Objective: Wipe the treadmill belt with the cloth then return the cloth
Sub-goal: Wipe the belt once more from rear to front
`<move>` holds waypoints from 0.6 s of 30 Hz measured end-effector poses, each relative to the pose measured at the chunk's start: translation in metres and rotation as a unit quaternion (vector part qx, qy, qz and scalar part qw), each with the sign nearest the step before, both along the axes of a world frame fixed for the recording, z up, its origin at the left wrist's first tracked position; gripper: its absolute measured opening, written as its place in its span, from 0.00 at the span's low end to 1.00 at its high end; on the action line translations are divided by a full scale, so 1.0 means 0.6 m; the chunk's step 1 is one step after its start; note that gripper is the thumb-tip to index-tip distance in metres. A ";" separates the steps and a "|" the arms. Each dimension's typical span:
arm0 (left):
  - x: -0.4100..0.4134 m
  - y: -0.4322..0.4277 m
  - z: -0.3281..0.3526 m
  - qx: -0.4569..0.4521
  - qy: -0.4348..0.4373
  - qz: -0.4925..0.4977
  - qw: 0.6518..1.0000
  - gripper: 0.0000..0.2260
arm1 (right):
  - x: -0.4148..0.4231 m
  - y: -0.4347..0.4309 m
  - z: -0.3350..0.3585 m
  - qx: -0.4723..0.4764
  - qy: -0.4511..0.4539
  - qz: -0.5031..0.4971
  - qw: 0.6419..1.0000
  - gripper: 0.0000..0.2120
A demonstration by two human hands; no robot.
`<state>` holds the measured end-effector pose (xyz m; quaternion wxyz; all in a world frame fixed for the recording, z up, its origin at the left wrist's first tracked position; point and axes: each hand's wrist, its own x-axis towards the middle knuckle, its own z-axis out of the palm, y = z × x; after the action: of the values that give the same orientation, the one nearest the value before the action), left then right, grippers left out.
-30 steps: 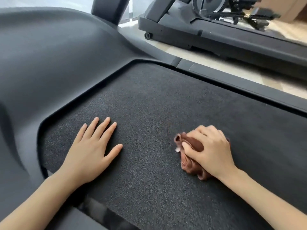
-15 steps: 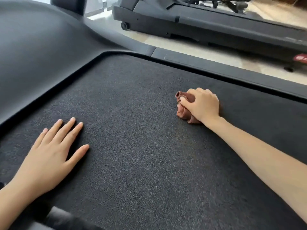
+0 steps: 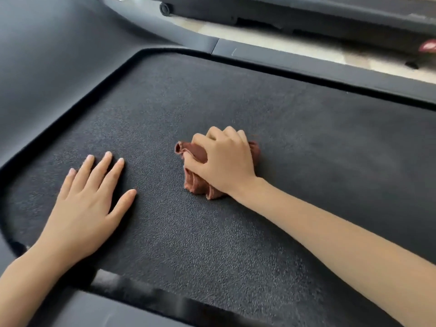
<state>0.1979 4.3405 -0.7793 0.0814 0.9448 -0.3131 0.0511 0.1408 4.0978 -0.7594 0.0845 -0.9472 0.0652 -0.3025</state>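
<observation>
Head view, right hand (image 3: 224, 161) gripping cloth (image 3: 198, 182), left hand (image 3: 87, 204) flat on belt (image 3: 306, 149)

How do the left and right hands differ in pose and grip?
The left hand lies flat with fingers spread; the right hand has its fingers curled. The left hand holds nothing, palm on the bare belt; the right hand grips the bunched brown cloth against the belt. Both are bare and rest on the belt.
</observation>
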 end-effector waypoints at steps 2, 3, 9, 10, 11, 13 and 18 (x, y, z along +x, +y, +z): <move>-0.002 0.002 -0.003 0.005 -0.002 -0.010 1.000 0.34 | -0.052 0.024 0.001 0.006 0.008 0.025 1.000 0.15; -0.003 0.003 -0.004 0.007 -0.002 -0.015 1.000 0.34 | -0.080 0.036 0.004 0.007 0.014 0.032 0.999 0.15; -0.010 0.007 -0.022 0.007 0.000 -0.071 0.997 0.33 | -0.227 0.097 0.010 0.012 0.074 -0.006 0.997 0.15; -0.015 0.006 -0.022 0.007 0.009 -0.081 0.997 0.33 | -0.248 0.104 0.011 0.018 0.084 -0.021 0.996 0.14; -0.022 0.006 -0.020 0.000 0.019 -0.085 0.996 0.33 | -0.267 0.109 0.014 0.029 0.096 -0.039 0.994 0.14; -0.039 0.007 -0.010 -0.029 0.035 -0.095 0.994 0.34 | -0.308 0.109 0.030 0.066 0.121 -0.101 0.985 0.15; -0.129 -0.034 0.019 -0.077 0.061 -0.227 0.969 0.35 | -0.488 0.047 0.086 0.116 0.144 -0.291 0.939 0.17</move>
<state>0.1207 4.3200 -0.7680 0.1824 0.8412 -0.5091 -0.0025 -0.1519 4.1262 -0.7077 0.0917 -0.9037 0.3846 -0.1645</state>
